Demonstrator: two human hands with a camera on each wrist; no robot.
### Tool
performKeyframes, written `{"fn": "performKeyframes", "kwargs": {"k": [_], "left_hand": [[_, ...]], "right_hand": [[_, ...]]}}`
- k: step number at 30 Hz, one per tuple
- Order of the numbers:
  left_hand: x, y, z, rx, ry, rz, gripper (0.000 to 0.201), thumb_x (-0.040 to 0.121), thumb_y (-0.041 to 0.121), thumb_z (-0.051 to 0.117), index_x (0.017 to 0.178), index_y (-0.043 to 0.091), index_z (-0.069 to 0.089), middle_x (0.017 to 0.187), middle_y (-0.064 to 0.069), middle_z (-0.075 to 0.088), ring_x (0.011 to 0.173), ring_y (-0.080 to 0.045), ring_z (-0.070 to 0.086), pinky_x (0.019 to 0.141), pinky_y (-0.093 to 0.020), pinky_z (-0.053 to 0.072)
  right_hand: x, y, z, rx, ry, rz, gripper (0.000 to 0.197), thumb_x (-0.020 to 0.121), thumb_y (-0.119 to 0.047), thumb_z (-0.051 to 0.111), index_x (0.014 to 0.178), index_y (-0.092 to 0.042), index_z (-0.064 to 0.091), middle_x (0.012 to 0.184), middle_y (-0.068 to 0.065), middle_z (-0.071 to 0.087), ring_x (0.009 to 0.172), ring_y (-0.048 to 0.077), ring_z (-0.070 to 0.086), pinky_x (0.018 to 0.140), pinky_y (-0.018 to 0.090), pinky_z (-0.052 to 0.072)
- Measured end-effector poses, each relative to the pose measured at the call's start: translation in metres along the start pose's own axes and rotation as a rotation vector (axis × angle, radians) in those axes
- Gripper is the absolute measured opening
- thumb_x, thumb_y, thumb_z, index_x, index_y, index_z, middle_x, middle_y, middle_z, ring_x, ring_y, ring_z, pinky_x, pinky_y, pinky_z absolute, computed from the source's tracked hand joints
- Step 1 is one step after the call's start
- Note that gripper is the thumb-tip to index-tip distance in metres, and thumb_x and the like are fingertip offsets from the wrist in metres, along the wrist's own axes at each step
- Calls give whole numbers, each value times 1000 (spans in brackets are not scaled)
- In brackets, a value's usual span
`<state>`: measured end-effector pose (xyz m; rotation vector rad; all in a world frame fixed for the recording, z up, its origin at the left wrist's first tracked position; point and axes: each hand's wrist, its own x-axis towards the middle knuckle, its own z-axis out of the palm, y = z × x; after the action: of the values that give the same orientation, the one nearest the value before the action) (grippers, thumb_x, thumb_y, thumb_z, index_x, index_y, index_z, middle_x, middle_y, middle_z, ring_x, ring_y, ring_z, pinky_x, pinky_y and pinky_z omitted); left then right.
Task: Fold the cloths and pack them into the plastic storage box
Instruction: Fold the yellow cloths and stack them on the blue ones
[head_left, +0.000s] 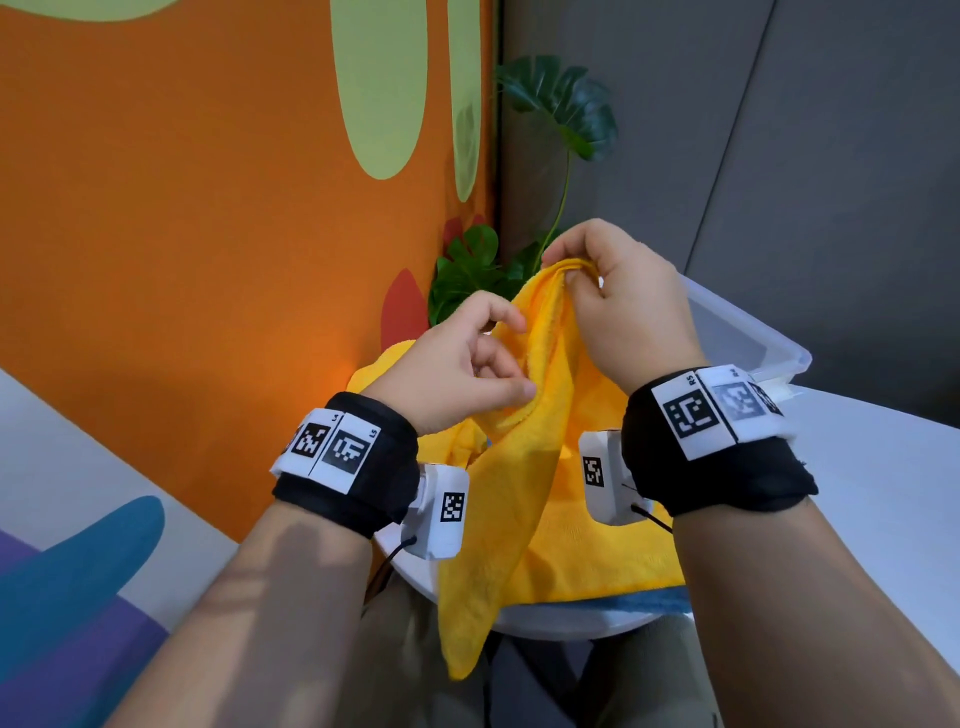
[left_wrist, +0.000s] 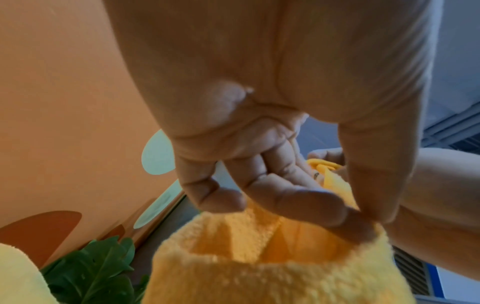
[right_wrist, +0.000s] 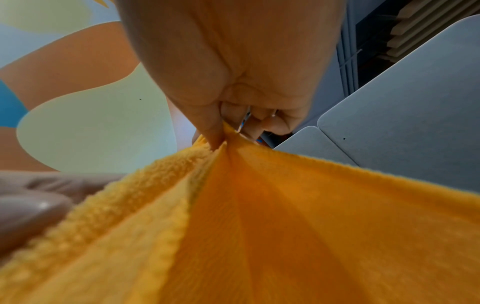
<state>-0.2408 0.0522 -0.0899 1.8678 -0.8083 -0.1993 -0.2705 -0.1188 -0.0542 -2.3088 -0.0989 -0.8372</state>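
Soft, light, floppy yellow cloth (head_left: 540, 467) over desk (head_left: 857, 467) front edge: right hand (head_left: 618, 306) pinching top corner, left hand (head_left: 457, 364) pinching edge; best held by corners.

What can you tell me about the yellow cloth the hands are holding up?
The yellow cloth is fluffy, like microfibre, with a stitched edge. It is unfolded and lifted: the right hand pinches its bunched top, the left hand pinches an edge lower down. It drapes over the white table, one corner hanging past the front.

Head view looking down from above, wrist views close under each palm (upward-tilted), all sharing the yellow cloth (head_left: 540, 467)
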Motion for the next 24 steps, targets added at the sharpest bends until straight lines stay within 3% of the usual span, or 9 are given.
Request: {"fn": "performKeyframes", "kwargs": {"k": [2,5,9,12,14,16,18,21,24], "left_hand": [[1,2,3,8,-40,-29,43,85,9,71,117,21,46,71,-5,69,65,-16,61,61,-29,53],[3,1,4,138,-21,-26,16,87,14,69,92,12,54,65,-1,64,65,-17,57,65,-39,53],[5,-4,-1,323,-20,-54,42,85,29,71,63,15,38,57,5,41,55,-11,36,56,-27,34],[4,-12,-8,527,-35,-160,50,85,43,67,60,17,31,57,3,33,54,-13,30,55,-28,27],[4,-18,-14,621,-10,-213,50,88,49,60,60,17,33,58,0,32,54,-16,30,54,-30,26],[4,-21,-20,695,95,-225,46,90,51,55,65,15,45,59,-1,39,55,-17,36,52,-30,26],[5,-17,-26,760,282,-212,34,92,48,54,79,17,57,67,3,49,64,-16,45,52,-29,28],[8,-9,-34,806,514,-134,16,90,38,60,92,22,62,82,2,54,80,-20,51,65,-32,35],[8,-3,-37,842,611,-40,10,83,30,67,87,24,61,89,1,52,89,-25,52,74,-35,41]], "right_hand": [[0,-2,1,26,6,-10,29,89,-8,46,98,-31,61,96,-11,64,98,12,55,78,30,42],[0,-6,-1,43,18,-18,29,89,-7,46,96,-31,62,95,-11,65,96,12,56,80,31,45],[1,-5,-3,46,53,-10,30,89,-7,46,96,-31,62,93,-14,63,96,13,55,78,30,44],[1,-3,-5,14,93,42,31,91,-7,44,97,-33,62,90,-16,59,95,11,49,68,21,33],[2,-1,-7,14,112,58,32,90,-6,43,96,-32,61,89,-15,58,89,8,50,65,15,33],[2,2,-8,12,122,85,32,89,-5,44,95,-31,61,89,-13,59,78,2,48,62,7,33],[1,3,-6,5,135,133,31,90,-5,43,97,-29,61,88,-11,58,71,2,47,58,8,33],[1,3,-6,24,146,210,31,90,-3,39,97,-26,59,86,-7,57,71,12,56,59,25,43],[3,4,-5,92,104,273,34,88,1,35,97,-25,55,89,-1,61,67,15,67,69,38,55]]}}
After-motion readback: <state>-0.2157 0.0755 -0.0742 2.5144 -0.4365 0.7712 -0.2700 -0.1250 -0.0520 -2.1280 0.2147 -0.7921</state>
